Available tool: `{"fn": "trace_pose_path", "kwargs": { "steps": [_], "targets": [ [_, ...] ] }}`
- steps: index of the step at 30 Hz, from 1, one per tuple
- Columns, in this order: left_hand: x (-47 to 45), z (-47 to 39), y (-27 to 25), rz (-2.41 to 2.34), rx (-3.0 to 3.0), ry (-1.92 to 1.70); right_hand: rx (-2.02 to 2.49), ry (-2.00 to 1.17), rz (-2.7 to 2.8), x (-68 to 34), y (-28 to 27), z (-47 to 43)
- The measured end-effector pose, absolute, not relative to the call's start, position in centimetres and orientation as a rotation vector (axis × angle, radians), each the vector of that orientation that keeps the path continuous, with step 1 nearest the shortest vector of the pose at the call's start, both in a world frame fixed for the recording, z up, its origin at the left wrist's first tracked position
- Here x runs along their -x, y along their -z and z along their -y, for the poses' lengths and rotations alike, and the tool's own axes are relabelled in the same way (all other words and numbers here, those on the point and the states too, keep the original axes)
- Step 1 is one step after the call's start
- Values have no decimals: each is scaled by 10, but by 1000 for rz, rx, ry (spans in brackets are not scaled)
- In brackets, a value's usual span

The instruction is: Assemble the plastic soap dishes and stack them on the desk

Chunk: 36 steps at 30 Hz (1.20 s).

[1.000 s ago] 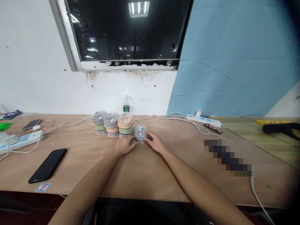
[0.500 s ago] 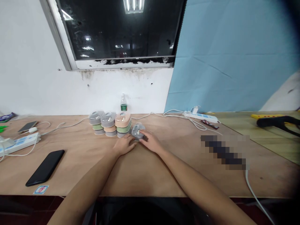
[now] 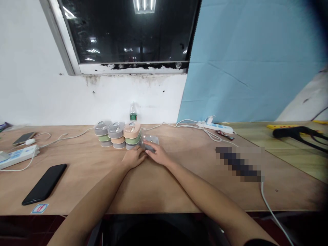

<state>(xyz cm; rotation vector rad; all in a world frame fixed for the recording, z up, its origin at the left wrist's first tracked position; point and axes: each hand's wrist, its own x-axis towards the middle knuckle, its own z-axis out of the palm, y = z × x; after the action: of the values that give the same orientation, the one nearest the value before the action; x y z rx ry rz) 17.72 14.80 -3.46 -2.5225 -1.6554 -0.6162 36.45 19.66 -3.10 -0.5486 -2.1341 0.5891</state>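
Note:
A small grey rounded case (image 3: 153, 139) in clear wrap sits on the table just right of the stacks. My right hand (image 3: 158, 154) is closed on its near side, index finger stretched across the left part and thumb lower down. At the near left corner, the bent fingers of my left hand (image 3: 133, 157) are closed against the case; their tips are partly hidden. Left of it stand three stacks of similar cases: one topped with pink (image 3: 132, 129), one with grey-mauve (image 3: 116, 130), one with grey (image 3: 103, 127). Green, pink and grey cases show underneath.
A bottle with a green label (image 3: 133, 112) stands by the wall. Black phone (image 3: 45, 183) and power strip (image 3: 22, 157) lie on the left. At right are another power strip (image 3: 216, 127), white cables and a blurred dark object (image 3: 239, 164).
The grey case has turned between my hands, and its top marking now faces another way. My right fingers have shifted left across it. The whole view has moved slightly.

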Motion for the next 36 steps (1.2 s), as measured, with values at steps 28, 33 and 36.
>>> {"fn": "trace_pose_path", "kwargs": {
  "steps": [28,33,36],
  "targets": [
    [-171,-146,32,1637,2597,548,884,-180,1816,-371,16,-242],
    [-170,-146,32,1635,2611,550,1022,-12,1942,-443,30,-275],
    [-170,-147,33,1635,2619,560,1156,-4,1992,-467,45,-292]
  ]
}}
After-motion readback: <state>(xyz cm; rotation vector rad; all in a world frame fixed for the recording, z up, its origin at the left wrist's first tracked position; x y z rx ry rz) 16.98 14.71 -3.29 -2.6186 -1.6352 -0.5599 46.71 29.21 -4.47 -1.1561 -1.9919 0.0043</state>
